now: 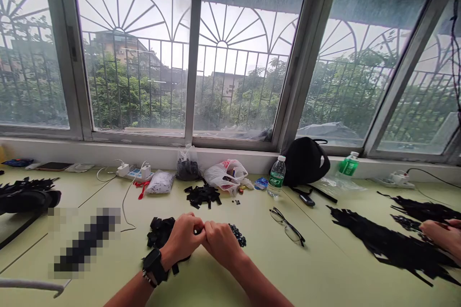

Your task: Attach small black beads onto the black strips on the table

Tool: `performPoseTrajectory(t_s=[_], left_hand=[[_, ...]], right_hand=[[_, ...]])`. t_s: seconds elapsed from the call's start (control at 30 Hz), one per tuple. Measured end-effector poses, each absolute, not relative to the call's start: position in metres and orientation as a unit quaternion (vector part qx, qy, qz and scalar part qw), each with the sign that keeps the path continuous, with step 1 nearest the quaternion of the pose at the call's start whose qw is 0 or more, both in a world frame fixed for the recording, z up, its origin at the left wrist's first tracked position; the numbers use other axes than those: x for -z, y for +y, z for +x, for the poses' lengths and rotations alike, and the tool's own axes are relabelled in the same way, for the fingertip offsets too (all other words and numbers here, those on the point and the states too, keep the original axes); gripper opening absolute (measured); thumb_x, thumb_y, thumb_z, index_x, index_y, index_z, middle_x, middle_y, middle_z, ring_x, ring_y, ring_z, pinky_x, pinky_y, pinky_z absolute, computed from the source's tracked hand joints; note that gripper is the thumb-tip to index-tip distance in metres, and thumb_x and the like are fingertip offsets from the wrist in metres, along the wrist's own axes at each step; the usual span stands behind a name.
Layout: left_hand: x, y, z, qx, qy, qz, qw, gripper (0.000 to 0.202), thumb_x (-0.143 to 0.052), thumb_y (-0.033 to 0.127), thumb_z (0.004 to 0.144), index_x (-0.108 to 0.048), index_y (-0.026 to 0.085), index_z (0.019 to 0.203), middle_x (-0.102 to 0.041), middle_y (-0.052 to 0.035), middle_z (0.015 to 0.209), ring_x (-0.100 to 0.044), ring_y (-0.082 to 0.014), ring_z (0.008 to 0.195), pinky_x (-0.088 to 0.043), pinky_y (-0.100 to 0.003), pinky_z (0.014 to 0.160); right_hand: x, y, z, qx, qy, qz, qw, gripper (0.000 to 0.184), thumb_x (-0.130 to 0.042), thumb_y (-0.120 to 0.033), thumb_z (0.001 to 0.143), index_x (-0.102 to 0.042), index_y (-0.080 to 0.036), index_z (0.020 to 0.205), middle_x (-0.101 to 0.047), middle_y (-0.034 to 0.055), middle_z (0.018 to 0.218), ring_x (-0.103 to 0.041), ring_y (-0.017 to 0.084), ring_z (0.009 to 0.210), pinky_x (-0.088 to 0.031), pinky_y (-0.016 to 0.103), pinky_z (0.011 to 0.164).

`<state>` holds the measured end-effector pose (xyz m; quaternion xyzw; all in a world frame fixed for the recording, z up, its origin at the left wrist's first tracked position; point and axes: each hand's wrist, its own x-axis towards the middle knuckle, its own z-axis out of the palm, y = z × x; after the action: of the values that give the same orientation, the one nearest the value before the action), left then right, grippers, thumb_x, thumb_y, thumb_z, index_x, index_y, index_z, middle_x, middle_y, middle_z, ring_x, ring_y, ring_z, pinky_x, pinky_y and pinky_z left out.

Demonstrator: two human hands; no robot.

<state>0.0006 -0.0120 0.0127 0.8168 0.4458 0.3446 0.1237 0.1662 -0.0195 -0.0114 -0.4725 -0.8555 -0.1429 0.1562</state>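
My left hand (183,236), with a dark watch on its wrist, and my right hand (224,244) meet fingertip to fingertip above the table (281,278). Both are closed in a pinch. Whatever lies between the fingers is hidden, with only a hint of something dark there. Behind and below my left hand is a pile of short black fabric strips (158,231). Partly covered by my right hand, a heap of small shiny dark pieces (238,235) rests on the tabletop.
Farther back lie another black strip pile (203,195), a white plastic bag (225,176), a water bottle (276,177), a black cap-like item (306,163) and glasses (288,226). At right, another person's hand (441,236) is near long black strips (382,235). A white cable (124,206) runs at left.
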Motion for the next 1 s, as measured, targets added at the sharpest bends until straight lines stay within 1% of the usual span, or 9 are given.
performPoseTrajectory(t_s=[0.1,0.23,0.33,0.43,0.57,0.7,0.8,0.9,1.0], left_hand=[[-0.012,-0.011,-0.001,-0.351,0.44,0.814,0.142,0.025,-0.056,0.019,0.078,-0.047,0.018,0.055,-0.056,0.0018,0.056,-0.048,-0.0142,0.065,-0.029,-0.027,0.062],[-0.011,-0.008,-0.001,-0.373,0.431,0.802,0.177,0.02,-0.057,0.02,0.078,-0.055,0.018,0.058,-0.062,0.0015,0.06,-0.053,-0.0149,0.067,-0.033,-0.026,0.064],[-0.008,-0.006,-0.001,-0.386,0.424,0.792,0.21,0.02,-0.057,0.022,0.081,-0.061,0.018,0.061,-0.064,0.0008,0.062,-0.054,-0.0149,0.066,-0.034,-0.025,0.063],[-0.006,-0.003,0.0,-0.389,0.414,0.787,0.239,0.023,-0.055,0.025,0.085,-0.062,0.018,0.064,-0.063,0.0007,0.063,-0.053,-0.0141,0.064,-0.034,-0.024,0.06],[-0.007,-0.001,-0.002,-0.4,0.422,0.782,0.224,0.027,-0.051,0.034,0.094,-0.06,0.019,0.074,-0.062,0.001,0.067,-0.052,-0.0141,0.064,-0.035,-0.024,0.06],[-0.008,-0.001,-0.004,-0.401,0.447,0.777,0.186,0.034,-0.046,0.042,0.1,-0.057,0.02,0.076,-0.063,0.001,0.07,-0.053,-0.015,0.065,-0.036,-0.024,0.062],[-0.008,0.0,-0.005,-0.404,0.485,0.756,0.173,0.041,-0.043,0.046,0.101,-0.058,0.02,0.074,-0.063,0.0013,0.068,-0.052,-0.0145,0.061,-0.034,-0.024,0.058],[-0.007,0.003,-0.006,-0.422,0.495,0.737,0.185,0.045,-0.043,0.049,0.101,-0.06,0.019,0.071,-0.063,0.0009,0.066,-0.053,-0.0141,0.059,-0.034,-0.024,0.057],[-0.008,0.003,-0.004,-0.44,0.451,0.745,0.218,0.047,-0.044,0.049,0.101,-0.062,0.018,0.07,-0.063,0.0,0.066,-0.054,-0.0143,0.062,-0.036,-0.023,0.058]], right_hand=[[0.008,-0.02,0.166,0.154,-0.856,-0.472,0.144,0.01,-0.054,-0.019,0.099,-0.061,-0.017,0.092,-0.069,0.0045,0.083,-0.066,0.021,0.069,-0.038,0.032,0.056],[0.002,-0.023,0.168,0.158,-0.857,-0.471,0.137,0.014,-0.049,-0.01,0.098,-0.059,-0.018,0.092,-0.069,0.0044,0.085,-0.066,0.02,0.071,-0.037,0.031,0.057],[0.002,-0.025,0.171,0.132,-0.856,-0.468,0.172,0.015,-0.044,-0.015,0.101,-0.057,-0.018,0.094,-0.068,0.004,0.086,-0.065,0.02,0.072,-0.039,0.03,0.061],[0.005,-0.024,0.171,0.112,-0.852,-0.47,0.2,0.016,-0.041,-0.018,0.102,-0.056,-0.019,0.095,-0.068,0.004,0.085,-0.064,0.02,0.074,-0.04,0.03,0.064],[0.008,-0.019,0.17,0.093,-0.838,-0.482,0.238,0.026,-0.033,-0.017,0.106,-0.055,-0.018,0.093,-0.067,0.0041,0.083,-0.062,0.017,0.069,-0.039,0.027,0.063],[0.006,-0.014,0.172,-0.001,-0.792,-0.484,0.373,0.033,-0.033,-0.025,0.109,-0.057,-0.019,0.086,-0.065,0.0032,0.08,-0.062,0.016,0.07,-0.043,0.026,0.067],[0.005,-0.011,0.173,-0.122,-0.761,-0.446,0.454,0.033,-0.041,-0.034,0.107,-0.066,-0.019,0.092,-0.068,0.0051,0.085,-0.064,0.016,0.074,-0.049,0.026,0.069],[0.008,-0.008,0.17,-0.237,-0.732,-0.434,0.469,0.035,-0.047,-0.043,0.103,-0.071,-0.018,0.101,-0.069,0.0066,0.088,-0.065,0.016,0.066,-0.052,0.026,0.06],[0.01,-0.009,0.165,-0.275,-0.72,-0.426,0.474,0.037,-0.052,-0.047,0.101,-0.073,-0.017,0.098,-0.069,0.0048,0.083,-0.062,0.015,0.061,-0.049,0.025,0.058]])
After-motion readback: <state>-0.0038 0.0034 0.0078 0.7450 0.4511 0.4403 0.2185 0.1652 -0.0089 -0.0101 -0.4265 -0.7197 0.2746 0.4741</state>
